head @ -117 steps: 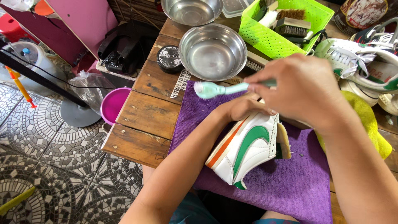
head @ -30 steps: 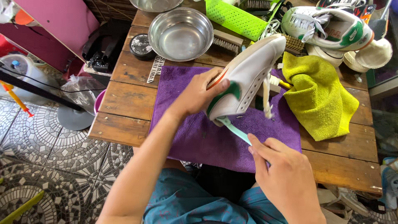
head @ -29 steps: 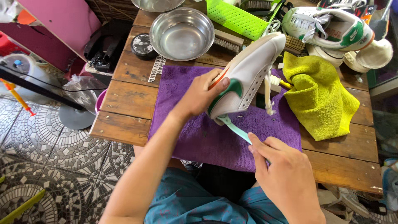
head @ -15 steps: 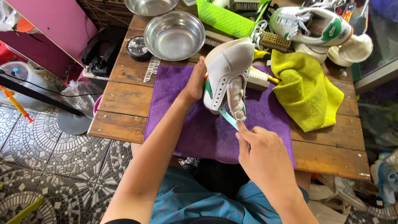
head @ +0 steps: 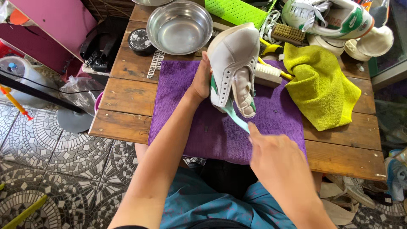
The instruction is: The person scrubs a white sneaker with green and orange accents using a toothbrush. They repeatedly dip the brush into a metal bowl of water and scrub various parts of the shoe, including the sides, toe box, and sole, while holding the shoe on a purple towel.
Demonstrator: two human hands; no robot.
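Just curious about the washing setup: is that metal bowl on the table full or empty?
It looks empty: the metal bowl shows its bare, shiny bottom, with no suds or visible waterline. A thin film of clear water cannot be ruled out.

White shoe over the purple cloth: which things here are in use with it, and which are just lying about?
In use:
white shoe, gripped by the left hand
pale green brush, held by the right hand
purple cloth underneath

Lying about:
steel bowl
yellow cloth
wooden brush
round black tin
green basket
second shoe
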